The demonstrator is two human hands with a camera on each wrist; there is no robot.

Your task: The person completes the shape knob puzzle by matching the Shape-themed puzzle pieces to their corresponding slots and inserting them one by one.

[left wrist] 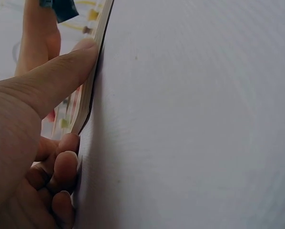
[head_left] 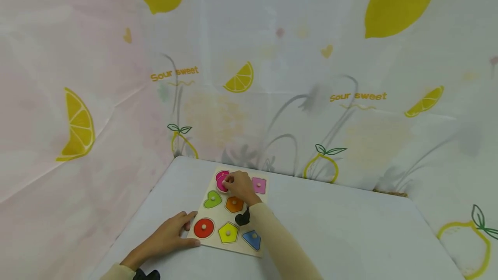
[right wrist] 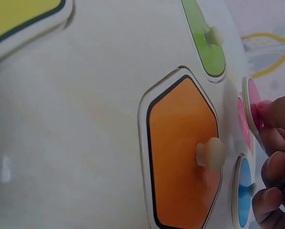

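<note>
A pale wooden knob puzzle board lies on the table. By its small knob, my right hand pinches a round pink puzzle piece. That piece is tilted over the far left of the board, overlapping a pink spot in the head view. At the near left corner is my left hand, its thumb laid straight along the near edge and its index finger reaching the left side. In the left wrist view its other fingers bend loosely beside the corner.
Set in the board are a green heart, an orange hexagon, a red circle, a yellow pentagon, a blue piece and a pink square. A round blue piece sits under my right fingers. A lemon-print curtain stands behind the table.
</note>
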